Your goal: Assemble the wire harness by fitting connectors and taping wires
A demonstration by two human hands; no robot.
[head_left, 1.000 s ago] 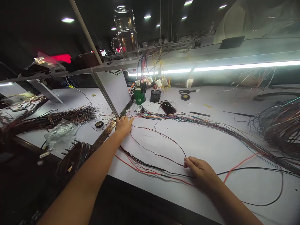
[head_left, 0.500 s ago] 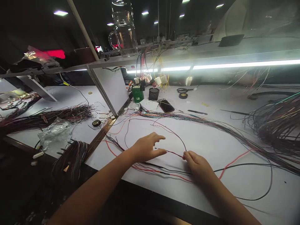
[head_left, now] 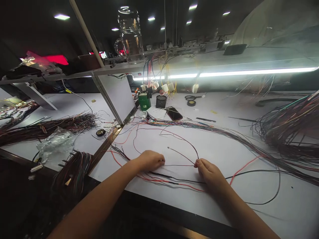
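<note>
The left hand hides the end of the thin wire it pinches, and the right hand covers the spot where it holds that wire and the dark red wires. Both arms go off the bottom edge, the big wire pile is cut off on the right, and the long wire bundle is cut off on the left. The words on the green box are too tiny to read, and the top right looks foggy.
</note>
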